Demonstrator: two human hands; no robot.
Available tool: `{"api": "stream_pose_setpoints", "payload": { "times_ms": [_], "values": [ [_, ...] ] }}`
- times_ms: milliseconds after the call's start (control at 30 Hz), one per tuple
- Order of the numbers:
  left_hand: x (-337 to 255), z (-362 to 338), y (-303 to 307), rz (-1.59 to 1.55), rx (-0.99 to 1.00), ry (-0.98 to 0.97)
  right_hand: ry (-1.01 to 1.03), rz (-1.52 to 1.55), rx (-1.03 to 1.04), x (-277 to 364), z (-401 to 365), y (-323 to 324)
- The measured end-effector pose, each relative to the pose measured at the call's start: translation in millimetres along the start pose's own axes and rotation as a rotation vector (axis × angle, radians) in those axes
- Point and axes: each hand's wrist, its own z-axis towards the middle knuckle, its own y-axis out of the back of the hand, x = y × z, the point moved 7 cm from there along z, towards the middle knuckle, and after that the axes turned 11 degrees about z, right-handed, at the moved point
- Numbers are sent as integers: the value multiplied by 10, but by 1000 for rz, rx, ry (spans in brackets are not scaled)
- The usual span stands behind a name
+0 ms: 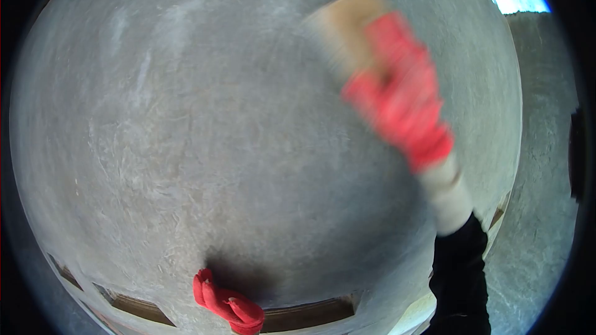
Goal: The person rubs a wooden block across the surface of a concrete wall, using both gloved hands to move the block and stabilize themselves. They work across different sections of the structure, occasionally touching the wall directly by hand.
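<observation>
A red glove covers my right hand, smeared by motion, at the upper right of the head view. It grips a tan, brush-like block against or close to the grey plastered wall. My left hand, also in a red glove, is low in the view near the wall's lower part. Its fingers are partly curled and apart, with nothing visible in them. A dark shadow lies on the wall just above it.
Recessed openings run along the wall's bottom edge, with another at the lower left. A second grey wall stands at the right, below a bright gap and a wooden beam.
</observation>
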Motion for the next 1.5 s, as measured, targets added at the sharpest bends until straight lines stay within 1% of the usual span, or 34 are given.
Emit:
{"api": "stream_pose_setpoints", "payload": {
  "times_ms": [33, 67, 133, 200, 267, 300, 367, 400, 433, 467, 500, 533, 567, 633, 667, 700, 733, 800, 833, 900, 933, 967, 1000, 1033, 1067, 1133, 1167, 1200, 1233, 1267, 1300, 1433, 1467, 1500],
  "values": [
    [36, -5, 15, 0, -12, 5, -381, 455, 23, -745, 191, -52],
    [49, -24, 20, -62, -11, -23, -364, 459, 22, -764, 229, -85],
    [49, -51, 1, -125, -55, -38, -633, 360, -7, -1024, 264, -239],
    [39, -45, -5, -32, 44, -52, 0, 254, 31, 260, 405, -288],
    [-17, -27, -23, -17, 46, -42, 77, 582, 454, 1150, 480, -409],
    [-24, -16, 2, -5, 57, -35, 73, 645, 557, 1209, 505, -478],
    [-32, -2, 40, -4, 97, -66, 72, 564, 316, 718, 595, -472],
    [-30, 12, 38, -3, 131, -104, 199, 421, 53, 298, 661, -510],
    [-12, 22, 45, 4, 113, -102, 37, 737, -127, -357, 686, -683],
    [0, 17, 31, -9, 111, -72, -242, 630, 22, -942, 830, -687],
    [0, 17, 16, -23, 105, -44, -658, 379, 5, -1494, 831, -640],
    [-15, 20, 20, 13, 99, -54, -879, 285, -58, -2095, 754, -683],
    [-42, 60, 53, 26, 76, -49, -862, 307, -65, -1979, 931, -744],
    [-142, 109, 47, -46, 233, -89, -1099, 485, 39, -1620, 1058, -890],
    [-165, 138, 56, -48, 218, -96, -940, 668, 85, -1008, 1238, -970],
    [-170, 139, 53, -52, 218, -96, -537, 677, -5, -586, 1431, -1171],
    [-160, 144, 45, -57, 209, -80, 181, 236, -108, 83, 1633, -1208],
    [-139, 179, 88, -49, 213, -69, -20, 371, 359, 833, 1843, -1327],
    [-143, 229, 101, -54, 222, -75, -24, 371, 360, 690, 1869, -1383],
    [-109, 273, 108, -72, 229, -75, -202, 504, 310, -12, 1985, -1469],
    [-68, 274, 91, -79, 261, -42, -668, 830, 402, -517, 1827, -1500],
    [-16, 286, 77, -81, 289, -12, -812, 693, 222, -961, 1777, -1351],
    [16, 314, 89, -76, 282, -11, -971, 559, 106, -1514, 1655, -1276],
    [-9, 337, 79, -107, 292, -52, -1057, 385, 31, -1979, 1492, -1217],
    [-42, 335, 72, -143, 305, -85, -1050, 384, 40, -2040, 1500, -1363],
    [-15, 319, 44, -141, 309, -66, -662, 89, -17, -2002, 1652, -1367],
    [4, 294, 43, -127, 325, -57, -684, 447, 79, -983, 1785, -1242],
    [37, 244, 10, -124, 343, -56, -748, 664, 377, -674, 1778, -1598],
    [82, 197, -6, -85, 271, -68, -692, 879, 509, -40, 1764, -1705],
    [96, 156, 6, -43, 203, -82, -77, 590, 100, 779, 1871, -1305],
    [94, 156, 1, -36, 231, -85, -106, 595, 107, 735, 1723, -1280],
    [36, 234, 23, 15, 226, -102, 224, 321, 29, 833, 1309, -1073],
    [39, 237, 21, -7, 218, -101, 7, 427, 62, 232, 1304, -1051],
    [47, 242, 30, -28, 210, -101, -333, 497, 103, -482, 1229, -1019]
  ]
}}
